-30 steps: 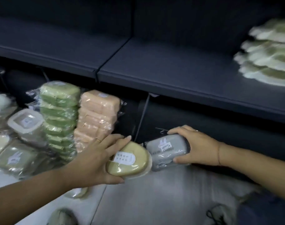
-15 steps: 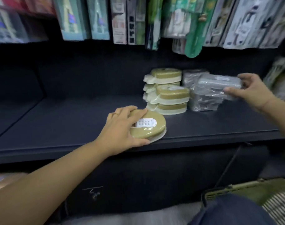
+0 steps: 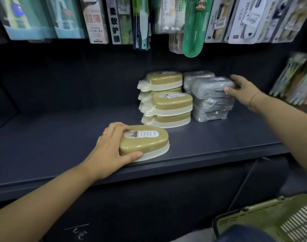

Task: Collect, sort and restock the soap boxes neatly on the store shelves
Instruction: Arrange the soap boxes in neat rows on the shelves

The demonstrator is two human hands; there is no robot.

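Note:
My left hand (image 3: 110, 149) grips an olive-green oval soap box (image 3: 145, 142) with a white label, lying flat near the front of the dark shelf (image 3: 44, 145). Behind it stands a stack of matching olive and cream soap boxes (image 3: 166, 109). My right hand (image 3: 243, 91) holds a grey wrapped soap box (image 3: 210, 86) by its right end, on top of a stack of grey boxes (image 3: 212, 109). A second grey stack stands just behind.
Packaged toothbrushes and other goods (image 3: 114, 18) hang in a row above the shelf. More packets (image 3: 296, 79) lean at the far right. A green plastic basket (image 3: 271, 217) sits at the bottom right. The shelf's left half is bare.
Both hands rose from the floor piles to the shelf. The olive box now lies on the shelf front. The grey box came down onto the grey stack.

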